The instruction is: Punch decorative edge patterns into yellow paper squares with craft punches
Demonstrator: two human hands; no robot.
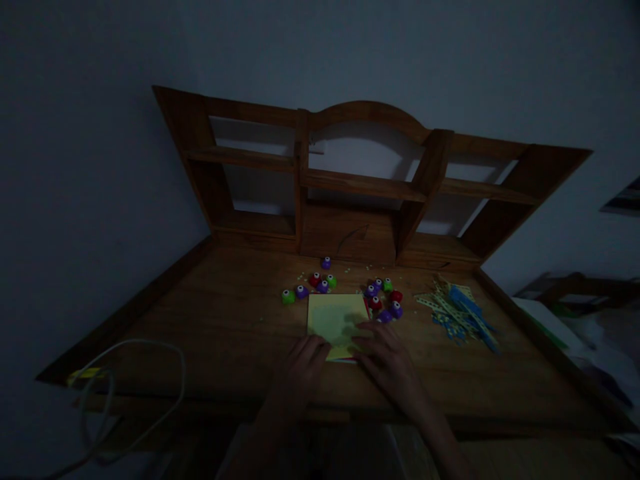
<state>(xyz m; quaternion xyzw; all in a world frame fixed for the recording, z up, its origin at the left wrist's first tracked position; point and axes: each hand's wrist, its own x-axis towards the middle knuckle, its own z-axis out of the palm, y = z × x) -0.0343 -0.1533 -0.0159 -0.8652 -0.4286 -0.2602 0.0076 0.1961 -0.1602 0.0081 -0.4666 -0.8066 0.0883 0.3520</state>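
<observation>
Where square yellow paper (330, 321) lies: wooden desk (200, 320)
Left hand (306, 355): fingers together, grip unclear
Right hand (387, 357): fingers apart

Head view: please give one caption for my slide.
Left hand and right hand touch a yellow sheet on a wooden desk, near colorful objects and strips.

You have one left hand (307, 357), one right hand (389, 357) and one paper stack (325, 317). You can count about seven purple pieces (326, 264), three green pieces (288, 298) and three red pieces (315, 281); the tangled strips (467, 308) defy counting.
</observation>
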